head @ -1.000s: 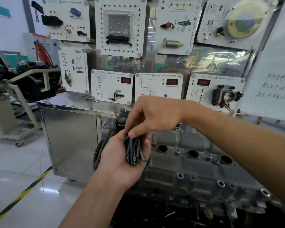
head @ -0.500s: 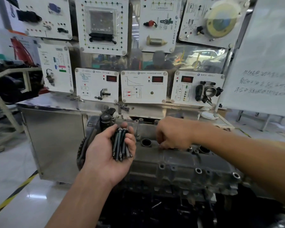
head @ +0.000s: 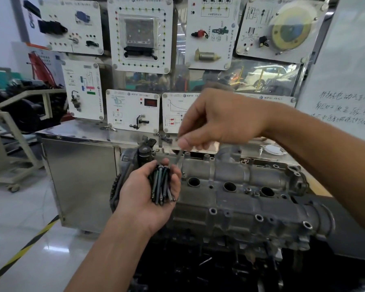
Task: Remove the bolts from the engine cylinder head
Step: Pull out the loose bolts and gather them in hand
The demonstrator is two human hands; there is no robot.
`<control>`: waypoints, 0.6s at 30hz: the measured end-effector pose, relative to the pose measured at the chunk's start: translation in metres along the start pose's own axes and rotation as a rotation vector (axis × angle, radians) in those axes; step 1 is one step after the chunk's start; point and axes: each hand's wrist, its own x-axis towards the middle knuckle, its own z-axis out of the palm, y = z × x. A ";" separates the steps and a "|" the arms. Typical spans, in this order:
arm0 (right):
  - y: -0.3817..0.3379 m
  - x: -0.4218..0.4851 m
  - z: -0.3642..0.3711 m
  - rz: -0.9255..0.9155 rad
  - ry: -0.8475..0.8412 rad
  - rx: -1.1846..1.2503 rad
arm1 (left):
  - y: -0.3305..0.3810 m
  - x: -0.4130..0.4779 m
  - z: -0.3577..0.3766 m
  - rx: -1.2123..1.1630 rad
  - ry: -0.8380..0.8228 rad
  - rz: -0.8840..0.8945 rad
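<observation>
The grey metal cylinder head (head: pixel 251 199) lies across the lower middle, with three round plug holes along its top and several small bolt holes on its near side. My left hand (head: pixel 141 199) is palm up at its left end and its curled fingers hold a bundle of several long dark bolts (head: pixel 161 186). My right hand (head: pixel 217 121) hovers above the bundle and pinches one long bolt (head: pixel 180 157) by its head; the shank hangs down just over my left fingers, blurred by motion.
A steel cabinet (head: pixel 82 175) stands behind the head, with white training panels (head: pixel 133 110) mounted above it. A whiteboard (head: pixel 346 81) with handwriting fills the right. At left are a trolley frame (head: pixel 13 133) and a yellow-black floor stripe (head: pixel 25 249).
My right hand went from the bundle down to the head's top, then rose back left with one bolt pinched. My left hand kept the bundle and stayed at the head's left end.
</observation>
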 end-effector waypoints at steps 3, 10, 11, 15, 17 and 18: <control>-0.015 0.021 0.035 -0.080 -0.094 -0.212 | -0.003 -0.002 0.006 0.017 -0.030 0.006; 0.035 0.038 0.043 0.031 0.237 -0.176 | 0.006 -0.008 -0.001 -0.022 0.005 -0.001; 0.046 0.037 0.044 0.091 0.136 -0.251 | 0.007 -0.008 -0.002 -0.024 0.013 0.008; 0.071 0.038 0.081 0.169 -0.232 -0.361 | 0.009 -0.008 -0.002 -0.008 0.010 0.006; 0.077 0.043 0.089 0.157 -0.197 -0.371 | 0.008 -0.006 -0.004 -0.007 0.019 0.011; 0.079 0.045 0.091 0.142 -0.184 -0.392 | 0.007 -0.005 -0.004 -0.007 0.023 0.011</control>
